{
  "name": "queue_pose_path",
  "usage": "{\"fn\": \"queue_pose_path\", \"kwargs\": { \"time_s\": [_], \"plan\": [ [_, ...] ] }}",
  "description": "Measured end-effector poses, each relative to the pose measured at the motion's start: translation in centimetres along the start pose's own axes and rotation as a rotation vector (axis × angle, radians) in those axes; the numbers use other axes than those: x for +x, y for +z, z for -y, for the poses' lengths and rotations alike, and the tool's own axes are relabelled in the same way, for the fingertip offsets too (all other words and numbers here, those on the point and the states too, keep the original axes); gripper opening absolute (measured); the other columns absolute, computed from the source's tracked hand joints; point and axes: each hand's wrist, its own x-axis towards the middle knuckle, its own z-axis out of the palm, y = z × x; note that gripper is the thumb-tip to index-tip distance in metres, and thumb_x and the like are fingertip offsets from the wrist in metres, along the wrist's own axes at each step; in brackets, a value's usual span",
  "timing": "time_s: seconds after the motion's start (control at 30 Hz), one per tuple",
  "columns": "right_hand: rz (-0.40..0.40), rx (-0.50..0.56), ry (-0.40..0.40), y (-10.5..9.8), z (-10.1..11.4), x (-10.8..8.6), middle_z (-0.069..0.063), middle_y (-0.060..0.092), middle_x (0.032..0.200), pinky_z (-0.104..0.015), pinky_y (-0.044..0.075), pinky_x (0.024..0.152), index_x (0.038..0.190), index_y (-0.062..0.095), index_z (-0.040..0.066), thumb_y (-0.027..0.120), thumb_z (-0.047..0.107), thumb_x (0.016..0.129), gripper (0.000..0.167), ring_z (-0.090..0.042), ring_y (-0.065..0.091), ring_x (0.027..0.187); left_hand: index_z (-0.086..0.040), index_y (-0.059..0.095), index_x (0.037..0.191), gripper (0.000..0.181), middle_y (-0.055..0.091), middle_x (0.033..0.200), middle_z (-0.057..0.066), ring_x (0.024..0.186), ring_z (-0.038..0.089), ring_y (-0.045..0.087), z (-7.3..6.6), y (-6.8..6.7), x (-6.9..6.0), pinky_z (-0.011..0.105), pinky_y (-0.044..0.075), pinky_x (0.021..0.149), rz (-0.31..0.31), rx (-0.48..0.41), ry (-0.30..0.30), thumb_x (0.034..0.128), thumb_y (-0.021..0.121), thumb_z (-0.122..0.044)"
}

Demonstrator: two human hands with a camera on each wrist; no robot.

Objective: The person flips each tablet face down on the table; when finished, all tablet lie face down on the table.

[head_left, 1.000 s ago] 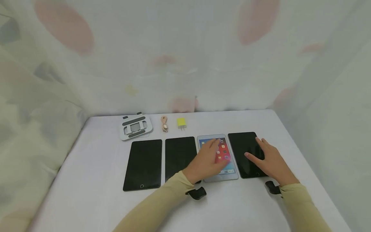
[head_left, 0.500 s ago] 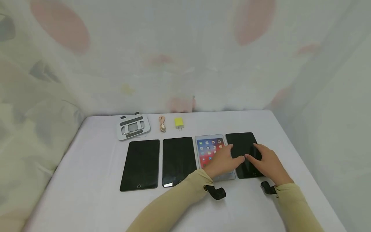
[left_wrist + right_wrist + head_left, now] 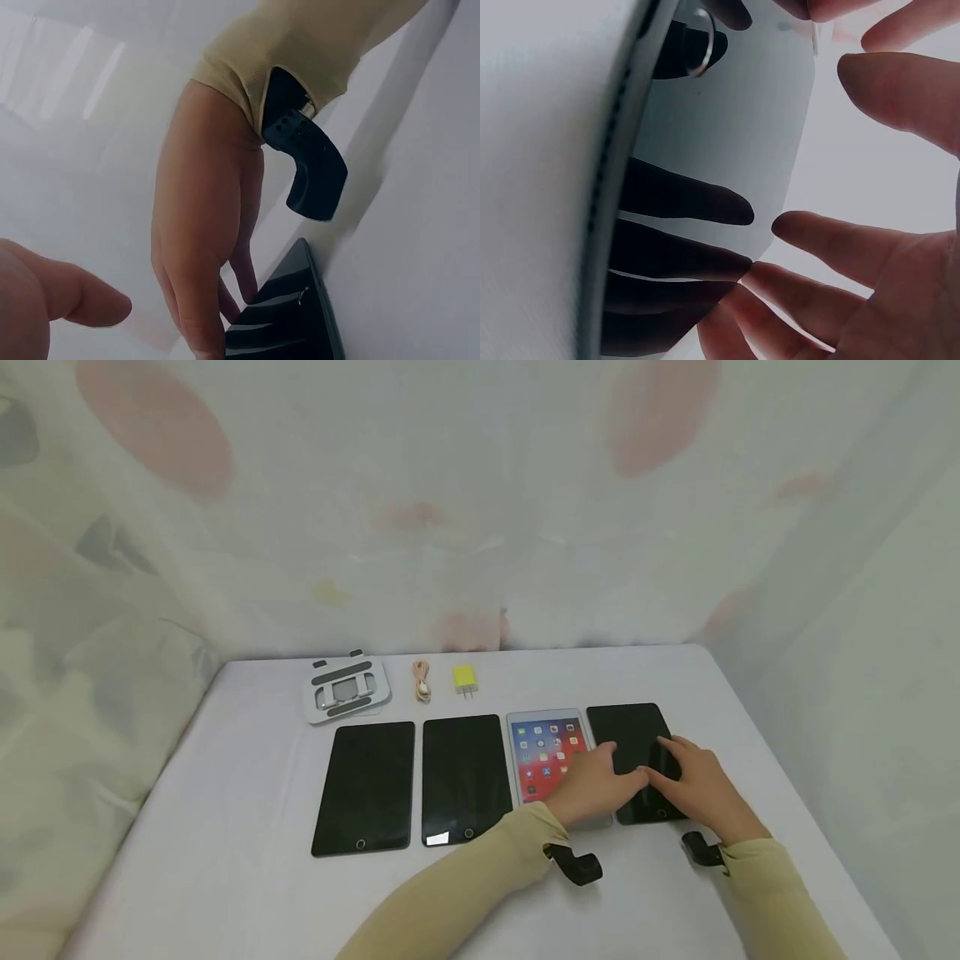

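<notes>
Looks down on a white table [image 3: 247,777]. Put the clock's centre on the middle black tablet [image 3: 465,772]; find the leftmost black tablet [image 3: 365,789] at nine, the lit tablet [image 3: 536,756] at three and, farther out at three, the rightmost black tablet [image 3: 626,731], lying flat. Left hand [image 3: 596,783] over its eight o'clock side, right hand [image 3: 697,789] over its four, fingers extended, gripping nothing; hard to judge fingertip contact with the glass. Silver stand [image 3: 367,667] at ten, coiled cable [image 3: 422,681] at eleven, yellow plug [image 3: 464,676] at twelve. Seems mostly done: row of four formed, perhaps only squaring left, rest unused.
</notes>
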Motion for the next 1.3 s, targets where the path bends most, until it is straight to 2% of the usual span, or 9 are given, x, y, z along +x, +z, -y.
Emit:
{"fn": "queue_pose_path", "kwargs": {
  "time_s": [0.2,0.37,0.63,0.93,1.1,1.2,1.3],
  "plan": [
    [0.01,0.006,-0.011,-0.4,0.0,0.1,-0.046,0.041,0.158,-0.078,0.04,0.112,0.155,0.045,-0.014,0.068,0.036,0.105,0.074,-0.068,0.043,0.141,-0.014,0.052,0.16,0.077,0.062,0.157,0.004,0.139,0.024,0.065,-0.6,0.3,0.1,0.052,0.056,0.111,-0.06,-0.049,-0.051,0.0971,0.069,-0.056],
    [0.002,0.03,-0.016,-0.7,-0.1,0.2,-0.044,0.045,0.157,-0.076,0.042,0.112,0.154,0.047,-0.014,0.067,0.038,0.106,0.073,-0.065,0.045,0.141,-0.01,0.054,0.158,0.075,0.062,0.157,0.006,0.14,0.026,0.064,-0.5,0.5,0.2,0.052,0.056,0.112,-0.105,-0.139,-0.051,0.0971,0.072,-0.051],
    [0.017,0.039,0.002,-1.1,0.0,0.3,-0.043,0.047,0.156,-0.075,0.044,0.111,0.154,0.047,-0.013,0.065,0.044,0.106,0.077,-0.064,0.047,0.14,-0.008,0.055,0.156,0.077,0.06,0.158,0.007,0.141,0.026,0.062,-0.3,0.6,0.3,0.052,0.055,0.113,-0.13,-0.246,-0.058,0.0943,0.075,-0.049],
    [0.049,0.067,0.037,-1.1,-0.3,0.2,-0.042,0.05,0.154,-0.074,0.046,0.108,0.157,0.045,-0.01,0.059,0.052,0.108,0.08,-0.062,0.051,0.138,-0.01,0.053,0.158,0.079,0.058,0.159,0.007,0.144,0.027,0.058,-0.5,0.8,0.2,0.054,0.054,0.114,-0.153,-0.291,-0.059,0.0936,0.079,-0.046],
    [0.057,0.089,0.038,-1.2,-0.1,-0.1,-0.043,0.053,0.15,-0.07,0.05,0.105,0.159,0.044,-0.008,0.058,0.057,0.107,0.085,-0.057,0.06,0.131,-0.011,0.053,0.158,0.077,0.062,0.154,0.006,0.136,0.024,0.063,-1.0,0.5,-0.1,0.05,0.057,0.111,-0.168,-0.335,-0.032,0.0923,0.079,-0.041],
    [0.071,0.101,0.041,-1.3,0.3,0.0,-0.043,0.056,0.147,-0.066,0.052,0.101,0.161,0.043,-0.006,0.058,0.061,0.106,0.087,-0.053,0.063,0.126,-0.011,0.053,0.158,0.075,0.063,0.151,0.006,0.123,0.019,0.066,-1.2,0.0,-0.3,0.046,0.059,0.108,-0.16,-0.388,-0.029,0.0924,0.078,-0.037],
    [0.098,0.117,0.056,-1.4,0.6,0.0,-0.044,0.053,0.149,-0.067,0.052,0.1,0.163,0.042,-0.003,0.056,0.064,0.105,0.089,-0.055,0.059,0.13,-0.009,0.052,0.159,0.074,0.063,0.149,0.006,0.117,0.016,0.066,-1.1,-0.4,-0.3,0.045,0.06,0.105,-0.148,-0.449,-0.035,0.0935,0.077,-0.032]
  ]
}}
